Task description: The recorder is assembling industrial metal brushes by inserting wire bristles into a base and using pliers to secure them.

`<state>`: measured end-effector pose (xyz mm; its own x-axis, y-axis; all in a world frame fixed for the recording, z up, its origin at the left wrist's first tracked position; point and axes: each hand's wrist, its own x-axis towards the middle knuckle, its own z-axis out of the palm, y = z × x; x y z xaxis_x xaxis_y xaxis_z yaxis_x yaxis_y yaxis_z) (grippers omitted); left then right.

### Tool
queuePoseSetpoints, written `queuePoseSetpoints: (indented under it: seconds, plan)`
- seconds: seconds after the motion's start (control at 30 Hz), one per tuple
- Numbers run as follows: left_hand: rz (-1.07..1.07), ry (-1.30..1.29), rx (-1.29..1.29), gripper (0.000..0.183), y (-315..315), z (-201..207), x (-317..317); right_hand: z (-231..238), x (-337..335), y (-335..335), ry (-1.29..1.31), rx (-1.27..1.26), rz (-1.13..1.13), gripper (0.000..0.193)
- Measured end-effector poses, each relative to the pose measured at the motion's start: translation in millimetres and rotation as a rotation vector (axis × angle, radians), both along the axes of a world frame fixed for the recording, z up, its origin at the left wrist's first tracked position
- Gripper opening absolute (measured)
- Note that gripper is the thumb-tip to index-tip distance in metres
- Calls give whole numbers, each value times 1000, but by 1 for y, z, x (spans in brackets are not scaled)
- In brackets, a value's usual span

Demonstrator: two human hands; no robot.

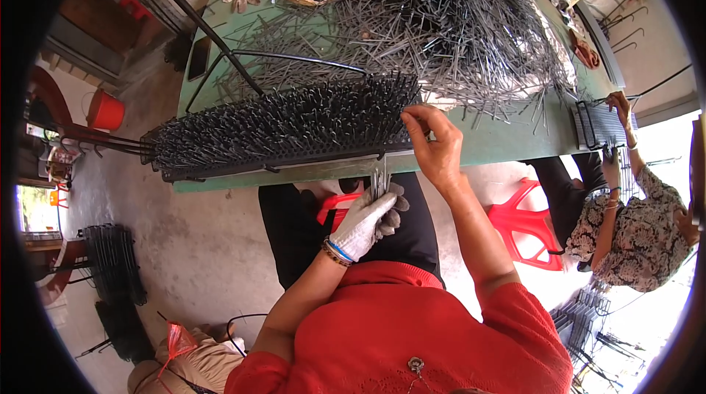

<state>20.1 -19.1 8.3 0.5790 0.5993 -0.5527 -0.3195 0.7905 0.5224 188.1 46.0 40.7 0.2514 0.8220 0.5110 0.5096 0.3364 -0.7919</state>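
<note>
Our left hand (370,219) clutches strips (380,182) before the rack (279,120); our right hand (437,145) curls beside it, contents unclear; heap (467,37) behind.

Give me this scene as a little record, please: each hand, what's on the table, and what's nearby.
Left hand: gloved, gripping a bunch of thin metal pins
Right hand: bare, fingertips at the right end of the long black rack; whether they hold anything is unclear
Rack fill: densely packed dark pins
Green table: bears a large pile of loose pins
Nearby: a co-worker and a red plastic stool
</note>
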Motion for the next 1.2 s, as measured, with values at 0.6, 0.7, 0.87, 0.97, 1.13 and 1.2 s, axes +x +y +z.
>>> queuePoseSetpoints:
  seconds: [0.6,0.7,0.87,0.97,1.13,1.2]
  plan:
    - [-89,-19,34,18,1,-11,-6,-12,-2,5,-450,179,-5,17]
    - [-81,-7,6,18,2,-8,-6,-9,-1,4,-507,164,2,17]
    - [-91,9,16,18,2,-4,-6,-3,1,2,-546,159,40,15]
    - [-102,7,24,18,1,-3,-6,-2,1,2,-561,165,52,13]
    - [-106,32,38,17,1,-2,-4,2,-1,2,-595,93,92,13]
    - [-109,25,42,18,1,-2,-4,2,-2,3,-639,102,66,13]
